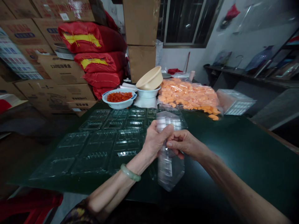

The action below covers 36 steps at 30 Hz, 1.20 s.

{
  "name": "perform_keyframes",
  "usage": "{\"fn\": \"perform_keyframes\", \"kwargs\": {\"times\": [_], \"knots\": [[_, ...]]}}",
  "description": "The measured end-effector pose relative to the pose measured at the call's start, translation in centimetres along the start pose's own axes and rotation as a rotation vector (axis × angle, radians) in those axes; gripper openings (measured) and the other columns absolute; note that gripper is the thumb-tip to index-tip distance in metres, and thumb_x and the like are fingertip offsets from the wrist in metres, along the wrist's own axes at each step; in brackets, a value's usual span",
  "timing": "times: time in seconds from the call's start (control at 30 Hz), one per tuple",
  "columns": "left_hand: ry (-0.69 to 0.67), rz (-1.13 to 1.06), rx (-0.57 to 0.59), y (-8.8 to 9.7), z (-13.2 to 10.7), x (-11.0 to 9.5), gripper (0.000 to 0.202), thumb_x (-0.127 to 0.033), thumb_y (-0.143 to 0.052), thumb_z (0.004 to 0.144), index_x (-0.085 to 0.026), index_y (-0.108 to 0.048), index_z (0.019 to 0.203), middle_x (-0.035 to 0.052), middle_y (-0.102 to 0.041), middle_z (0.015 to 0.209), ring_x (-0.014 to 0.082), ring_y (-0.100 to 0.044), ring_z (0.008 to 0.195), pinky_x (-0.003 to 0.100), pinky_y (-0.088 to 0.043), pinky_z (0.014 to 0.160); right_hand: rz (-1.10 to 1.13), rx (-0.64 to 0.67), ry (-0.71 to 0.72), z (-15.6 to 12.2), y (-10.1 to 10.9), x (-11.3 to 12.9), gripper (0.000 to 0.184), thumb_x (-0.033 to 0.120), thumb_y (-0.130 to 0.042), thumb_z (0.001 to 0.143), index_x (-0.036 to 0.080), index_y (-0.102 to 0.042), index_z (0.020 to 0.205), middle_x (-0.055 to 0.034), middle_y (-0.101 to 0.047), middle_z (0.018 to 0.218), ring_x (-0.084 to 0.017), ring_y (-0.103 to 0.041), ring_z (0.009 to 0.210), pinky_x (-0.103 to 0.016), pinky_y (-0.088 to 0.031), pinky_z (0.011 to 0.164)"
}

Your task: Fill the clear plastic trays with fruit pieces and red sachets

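My left hand (pixel 156 138), with a green bangle at the wrist, is closed around a stack of clear plastic trays (pixel 171 174) held upright over the green table. My right hand (pixel 184 143) meets it at the middle of the stack, thumb and fingers pinched on the trays' edge. Motion blurs the stack, so how many trays it has cannot be told. To the left, clear compartmented trays (pixel 92 152) lie open in rows on the green table (pixel 224 183).
A bowl of small red-orange pieces (pixel 119 97) stands at the back. Beside it, a cream basin (pixel 149 79) rests tilted on a pale bowl (pixel 149 92). A clear bag of orange pieces (pixel 189 93) and a clear-sided box (pixel 235 101) are further right. Cartons (pixel 65 68) and red sacks (pixel 93 37) rise behind.
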<state>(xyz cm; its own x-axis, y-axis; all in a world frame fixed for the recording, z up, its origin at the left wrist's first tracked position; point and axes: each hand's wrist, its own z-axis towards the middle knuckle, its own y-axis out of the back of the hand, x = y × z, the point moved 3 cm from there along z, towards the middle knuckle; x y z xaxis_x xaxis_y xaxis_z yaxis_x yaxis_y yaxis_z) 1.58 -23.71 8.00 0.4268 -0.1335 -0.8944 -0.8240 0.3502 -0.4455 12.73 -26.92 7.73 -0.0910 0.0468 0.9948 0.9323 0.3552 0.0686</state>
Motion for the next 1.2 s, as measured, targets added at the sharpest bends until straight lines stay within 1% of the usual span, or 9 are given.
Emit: {"fn": "perform_keyframes", "kwargs": {"times": [0.1, 0.23, 0.37, 0.53, 0.67, 0.8, 0.93, 1.07, 1.2], "knots": [[0.004, 0.044, -0.019, -0.4, -0.3, 0.0, 0.047, -0.041, -0.075, 0.06, -0.018, -0.046, 0.089, -0.004, -0.059, 0.065, 0.0096, -0.055, 0.047, 0.021, -0.045, 0.046, -0.142, -0.043, 0.046, -0.5, -1.2, 0.7, 0.034, 0.044, -0.057, 0.077, 0.016, -0.045, 0.061, 0.0043, -0.047, 0.05, -0.005, -0.042, 0.039, -0.018, -0.033, 0.037], [-0.116, 0.086, -0.017, -0.9, 0.3, -1.0, 0.048, -0.029, -0.081, 0.053, -0.016, -0.051, 0.088, -0.0039, -0.062, 0.069, 0.0081, -0.058, 0.057, 0.018, -0.046, 0.055, -0.47, -0.303, 0.295, -2.7, -1.7, 3.6, 0.024, 0.031, -0.048, 0.083, 0.017, -0.045, 0.065, 0.0035, -0.042, 0.056, -0.007, -0.038, 0.049, -0.019, -0.032, 0.045], [-0.182, 0.028, -0.086, 1.2, 2.5, -3.2, 0.048, -0.03, -0.081, 0.053, -0.016, -0.055, 0.091, 0.0014, -0.067, 0.079, 0.0129, -0.062, 0.064, 0.025, -0.051, 0.061, -0.429, -0.462, 0.266, -6.5, 2.5, 4.6, 0.021, 0.034, -0.047, 0.086, 0.018, -0.051, 0.073, 0.0011, -0.048, 0.06, -0.01, -0.043, 0.053, -0.021, -0.036, 0.048], [-0.254, 0.013, -0.289, 7.2, 4.7, -7.0, 0.046, -0.032, -0.082, 0.05, -0.014, -0.061, 0.086, 0.0039, -0.068, 0.074, 0.0161, -0.062, 0.059, 0.026, -0.053, 0.056, 0.005, -0.473, -0.107, -10.7, 10.8, -2.6, 0.026, 0.043, -0.058, 0.079, 0.02, -0.052, 0.067, 0.0001, -0.049, 0.061, -0.01, -0.043, 0.049, -0.023, -0.038, 0.044], [-0.191, -0.003, -0.279, 9.6, 4.8, -7.8, 0.043, -0.032, -0.08, 0.052, -0.016, -0.063, 0.088, 0.0052, -0.069, 0.078, 0.0227, -0.065, 0.07, 0.031, -0.056, 0.06, 0.152, -0.406, -0.347, -10.5, 13.7, -9.9, 0.035, 0.046, -0.067, 0.071, 0.017, -0.047, 0.062, 0.0031, -0.043, 0.054, -0.006, -0.036, 0.045, -0.019, -0.031, 0.04], [-0.112, -0.024, -0.286, 9.6, 4.4, -6.9, 0.037, -0.033, -0.079, 0.055, -0.017, -0.064, 0.084, 0.0055, -0.069, 0.075, 0.0236, -0.065, 0.07, 0.032, -0.056, 0.06, 0.065, -0.401, -0.444, -7.1, 13.3, -12.4, 0.038, 0.048, -0.068, 0.066, 0.017, -0.046, 0.062, 0.0038, -0.045, 0.051, -0.006, -0.037, 0.042, -0.018, -0.031, 0.038], [-0.06, -0.057, -0.264, 8.5, 4.1, -5.9, 0.038, -0.034, -0.078, 0.057, -0.017, -0.064, 0.087, 0.006, -0.068, 0.075, 0.0221, -0.065, 0.069, 0.031, -0.055, 0.061, -0.045, -0.48, -0.524, -3.8, 12.1, -12.3, 0.025, 0.033, -0.06, 0.074, 0.018, -0.045, 0.061, 0.0024, -0.047, 0.053, -0.008, -0.045, 0.043, -0.019, -0.033, 0.036], [-0.065, -0.057, -0.211, 6.5, 3.7, -4.9, 0.039, -0.034, -0.077, 0.058, -0.016, -0.064, 0.09, 0.0055, -0.069, 0.078, 0.0197, -0.065, 0.066, 0.028, -0.054, 0.06, -0.307, -0.625, -0.592, -3.2, 11.7, -11.0, 0.019, 0.021, -0.055, 0.077, 0.018, -0.044, 0.061, 0.0026, -0.047, 0.052, -0.009, -0.046, 0.043, -0.02, -0.031, 0.039], [-0.092, 0.011, -0.127, 3.2, 2.7, -3.3, 0.043, -0.033, -0.078, 0.057, -0.016, -0.06, 0.092, 0.0022, -0.067, 0.077, 0.0138, -0.061, 0.059, 0.026, -0.053, 0.059, -0.597, -0.883, -0.209, -4.8, 8.1, -4.2, 0.015, 0.028, -0.057, 0.078, 0.02, -0.047, 0.068, 0.0036, -0.046, 0.052, -0.01, -0.044, 0.046, -0.022, -0.033, 0.045]]}}
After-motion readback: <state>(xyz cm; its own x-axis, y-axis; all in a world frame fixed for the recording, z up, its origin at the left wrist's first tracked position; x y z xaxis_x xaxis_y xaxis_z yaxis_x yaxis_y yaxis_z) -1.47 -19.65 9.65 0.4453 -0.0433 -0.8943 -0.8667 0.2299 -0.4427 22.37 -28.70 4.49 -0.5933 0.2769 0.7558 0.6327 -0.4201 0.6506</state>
